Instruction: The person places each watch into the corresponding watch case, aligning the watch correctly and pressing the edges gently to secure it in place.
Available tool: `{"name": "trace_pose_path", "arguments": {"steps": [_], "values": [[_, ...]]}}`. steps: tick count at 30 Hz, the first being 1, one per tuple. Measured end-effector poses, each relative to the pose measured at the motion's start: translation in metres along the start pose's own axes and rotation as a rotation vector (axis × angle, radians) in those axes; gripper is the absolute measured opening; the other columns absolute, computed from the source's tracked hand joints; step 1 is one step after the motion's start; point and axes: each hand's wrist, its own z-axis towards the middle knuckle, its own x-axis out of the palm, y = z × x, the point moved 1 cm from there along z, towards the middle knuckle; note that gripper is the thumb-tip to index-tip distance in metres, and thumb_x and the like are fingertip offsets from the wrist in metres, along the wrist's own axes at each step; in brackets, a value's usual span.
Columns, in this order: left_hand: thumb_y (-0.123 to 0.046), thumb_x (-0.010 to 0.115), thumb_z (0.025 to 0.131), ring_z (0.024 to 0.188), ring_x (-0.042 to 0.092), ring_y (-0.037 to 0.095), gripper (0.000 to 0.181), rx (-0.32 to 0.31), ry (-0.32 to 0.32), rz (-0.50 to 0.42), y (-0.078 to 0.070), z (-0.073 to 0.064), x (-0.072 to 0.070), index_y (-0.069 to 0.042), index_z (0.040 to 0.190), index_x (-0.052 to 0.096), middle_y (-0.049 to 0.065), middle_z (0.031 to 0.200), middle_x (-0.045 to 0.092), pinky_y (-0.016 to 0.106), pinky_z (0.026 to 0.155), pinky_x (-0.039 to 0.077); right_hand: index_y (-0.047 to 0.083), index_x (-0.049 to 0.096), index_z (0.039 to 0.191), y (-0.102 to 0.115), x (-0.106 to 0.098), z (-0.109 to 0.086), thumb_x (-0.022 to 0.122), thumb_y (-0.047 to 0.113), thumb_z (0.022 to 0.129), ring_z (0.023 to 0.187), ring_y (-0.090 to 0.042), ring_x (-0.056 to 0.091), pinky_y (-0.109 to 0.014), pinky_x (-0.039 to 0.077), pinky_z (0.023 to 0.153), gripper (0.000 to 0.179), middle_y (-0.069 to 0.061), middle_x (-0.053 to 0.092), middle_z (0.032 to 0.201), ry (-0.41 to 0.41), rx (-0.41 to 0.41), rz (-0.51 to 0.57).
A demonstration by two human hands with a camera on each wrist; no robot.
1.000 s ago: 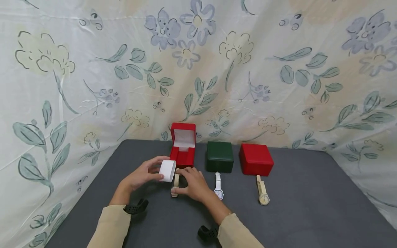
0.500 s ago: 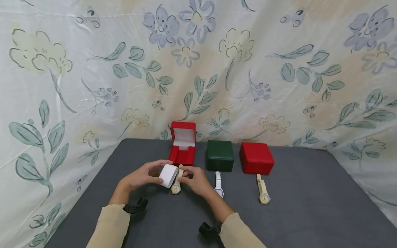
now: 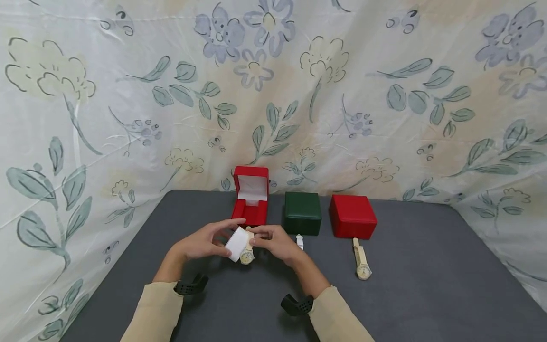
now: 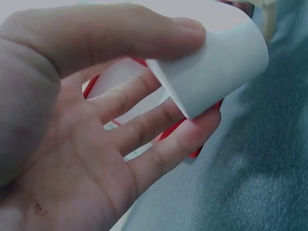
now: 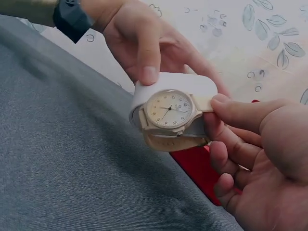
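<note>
My left hand (image 3: 202,243) holds a white watch cushion (image 4: 224,62) between thumb and fingers, tilted above the dark table. In my right hand (image 3: 275,243) is a cream wristwatch (image 5: 169,109), its strap pinched between thumb and fingers. The round dial lies against the cushion's open end in the right wrist view, and the other part of the strap hangs loose below. Just behind both hands stands an open red watch box (image 3: 261,213) with a white-lined lid and a gap in its middle.
A closed green box (image 3: 302,213) and a closed red box (image 3: 353,216) stand right of the open one. Before the green box lies a white watch (image 3: 300,241), mostly hidden by my right hand. Another cream watch (image 3: 361,259) lies farther right. Floral cloth (image 3: 273,95) hangs behind the table.
My right hand has gripped the cream watch by its strap, lifted it and brought it against the cushion. My left hand has tilted the cushion and shifted slightly right.
</note>
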Motion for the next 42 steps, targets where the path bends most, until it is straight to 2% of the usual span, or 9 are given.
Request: {"name": "trace_pose_path", "arguments": {"steps": [5, 12, 17, 23, 25, 30, 34, 39, 42], "values": [[-0.010, 0.077, 0.078, 0.115, 0.046, 0.031, 0.074, -0.016, 0.014, 0.050, -0.009, 0.002, 0.007, -0.021, 0.144, 0.044, 0.011, 0.136, 0.045, 0.035, 0.082, 0.057, 0.000, 0.059, 0.130, 0.001, -0.002, -0.002, 0.062, 0.013, 0.094, 0.095, -0.015, 0.062, -0.041, 0.051, 0.098, 0.038, -0.019, 0.066, 0.121, 0.030, 0.017, 0.011], [-0.008, 0.078, 0.076, 0.112, 0.048, 0.031, 0.067, 0.031, -0.020, 0.078, -0.014, 0.005, 0.014, -0.018, 0.136, 0.050, 0.010, 0.131, 0.048, 0.033, 0.078, 0.059, 0.008, 0.062, 0.128, -0.002, -0.002, -0.003, 0.064, 0.023, 0.093, 0.096, -0.018, 0.062, -0.039, 0.051, 0.097, 0.038, -0.012, 0.069, 0.114, -0.055, 0.005, 0.006], [-0.009, 0.079, 0.076, 0.109, 0.051, 0.032, 0.070, 0.061, -0.113, 0.052, -0.012, 0.005, 0.011, -0.017, 0.138, 0.047, 0.011, 0.131, 0.048, 0.031, 0.077, 0.059, 0.015, 0.058, 0.131, -0.002, 0.000, -0.001, 0.063, 0.031, 0.093, 0.098, -0.031, 0.059, -0.042, 0.052, 0.089, 0.041, -0.014, 0.068, 0.107, -0.186, -0.033, 0.037], [-0.008, 0.077, 0.079, 0.106, 0.055, 0.034, 0.069, 0.085, -0.253, -0.055, -0.010, 0.004, 0.005, -0.017, 0.140, 0.045, 0.014, 0.133, 0.049, 0.034, 0.078, 0.059, 0.019, 0.056, 0.133, 0.000, 0.001, 0.000, 0.065, 0.030, 0.092, 0.112, -0.030, 0.057, -0.051, 0.049, 0.096, 0.043, -0.013, 0.057, 0.133, -0.259, -0.101, 0.068], [-0.009, 0.077, 0.080, 0.109, 0.055, 0.035, 0.068, 0.091, -0.295, -0.095, -0.010, 0.003, 0.003, -0.018, 0.140, 0.045, 0.014, 0.134, 0.049, 0.034, 0.080, 0.059, 0.018, 0.057, 0.132, 0.001, 0.002, -0.001, 0.066, 0.025, 0.091, 0.113, -0.028, 0.057, -0.048, 0.050, 0.097, 0.042, -0.013, 0.056, 0.136, -0.255, -0.135, 0.085], [-0.010, 0.075, 0.082, 0.117, 0.051, 0.036, 0.066, 0.099, -0.397, -0.147, -0.010, 0.002, -0.001, -0.019, 0.140, 0.044, 0.011, 0.138, 0.047, 0.031, 0.082, 0.058, 0.008, 0.062, 0.123, 0.008, 0.005, -0.002, 0.067, 0.012, 0.090, 0.106, -0.028, 0.060, -0.027, 0.053, 0.090, 0.034, -0.014, 0.063, 0.123, -0.245, -0.217, 0.053], [-0.009, 0.073, 0.083, 0.119, 0.050, 0.036, 0.064, 0.097, -0.435, -0.181, -0.012, 0.003, -0.001, -0.017, 0.140, 0.044, 0.010, 0.139, 0.046, 0.029, 0.083, 0.057, 0.003, 0.063, 0.119, 0.009, 0.008, -0.001, 0.066, 0.008, 0.090, 0.102, -0.027, 0.060, -0.025, 0.053, 0.087, 0.029, -0.017, 0.064, 0.119, -0.264, -0.238, -0.001], [-0.009, 0.072, 0.085, 0.115, 0.053, 0.030, 0.063, 0.085, -0.448, -0.212, -0.013, 0.006, 0.003, -0.014, 0.141, 0.043, 0.013, 0.138, 0.046, 0.027, 0.084, 0.057, 0.010, 0.064, 0.109, 0.011, 0.011, -0.001, 0.068, 0.015, 0.090, 0.096, -0.018, 0.059, -0.032, 0.053, 0.085, 0.020, -0.009, 0.063, 0.109, -0.317, -0.259, -0.098], [-0.007, 0.071, 0.085, 0.109, 0.056, 0.024, 0.063, 0.082, -0.473, -0.236, -0.013, 0.007, 0.006, -0.012, 0.141, 0.043, 0.014, 0.136, 0.046, 0.026, 0.082, 0.056, 0.010, 0.063, 0.103, 0.010, 0.012, 0.000, 0.066, 0.018, 0.091, 0.092, -0.020, 0.058, -0.031, 0.052, 0.083, 0.015, -0.008, 0.061, 0.104, -0.330, -0.287, -0.160]]}}
